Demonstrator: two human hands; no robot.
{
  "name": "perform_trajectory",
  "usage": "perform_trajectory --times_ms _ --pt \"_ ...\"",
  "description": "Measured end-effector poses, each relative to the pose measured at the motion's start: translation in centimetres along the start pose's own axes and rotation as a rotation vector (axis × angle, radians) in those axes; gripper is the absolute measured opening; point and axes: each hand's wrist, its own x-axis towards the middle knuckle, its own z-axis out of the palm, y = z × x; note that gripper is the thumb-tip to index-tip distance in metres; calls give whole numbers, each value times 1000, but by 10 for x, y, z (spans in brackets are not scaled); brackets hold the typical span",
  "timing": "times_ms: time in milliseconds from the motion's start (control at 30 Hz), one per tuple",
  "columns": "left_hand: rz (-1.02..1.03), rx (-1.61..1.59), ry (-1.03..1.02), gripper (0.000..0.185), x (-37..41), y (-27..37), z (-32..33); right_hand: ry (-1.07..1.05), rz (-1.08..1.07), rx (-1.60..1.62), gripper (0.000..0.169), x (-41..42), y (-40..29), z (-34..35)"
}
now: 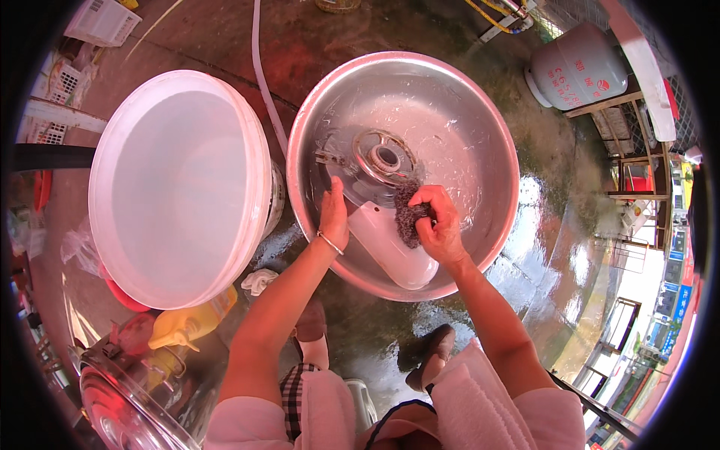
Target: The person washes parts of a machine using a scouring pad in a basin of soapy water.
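A wide metal basin (467, 135) of water stands on the floor before me. Inside it, a smooth pale curved piece (388, 247), perhaps an appliance cover, leans toward the near rim. My right hand (441, 222) grips a dark steel-wool scourer (409, 216) against the pale piece's right side. At its left edge my left hand (336, 216) is held upright with the fingers together; whether it grips the piece is hidden. Just beyond both hands lies a round metal part (388, 154) with a ring and a hub, partly in the water. A small metal fitting (330, 158) sits left of it.
Left of the basin stands a large white bucket (180, 185) of cloudy liquid, with a pale hose (264, 84) running behind. A yellow bottle (194, 318) and a metal lid (126, 408) are at lower left. A gas cylinder (579, 70) stands at upper right. The floor (540, 242) is wet.
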Motion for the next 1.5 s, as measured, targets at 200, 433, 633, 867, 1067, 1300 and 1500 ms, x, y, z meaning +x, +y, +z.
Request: perform_trajectory --times_ms 200,433,633,867,1067,1300,1500 --pt "141 163 195 51 -10 -7 3 -159 -91 -265 30 13 -85 28" --pt "177 118 239 51 -10 -3 11 -29 40 10 25 12 -56 -6" --pt "162 224 182 49 1 8 7 -84 256 -77 23 42 11 -8" --pt "147 324 187 75 -22 32 28 -89 380 -254 31 9 106 15" --pt "141 95 47 69 -5 13 -5 -330 431 -279 28 -12 27 -12" --pt "96 30 -53 60 -18 14 5 -160 -177 -305 34 97 -84 27" --pt "123 -124 -227 49 -33 14 2 -382 -33 -405 36 84 -69 72"
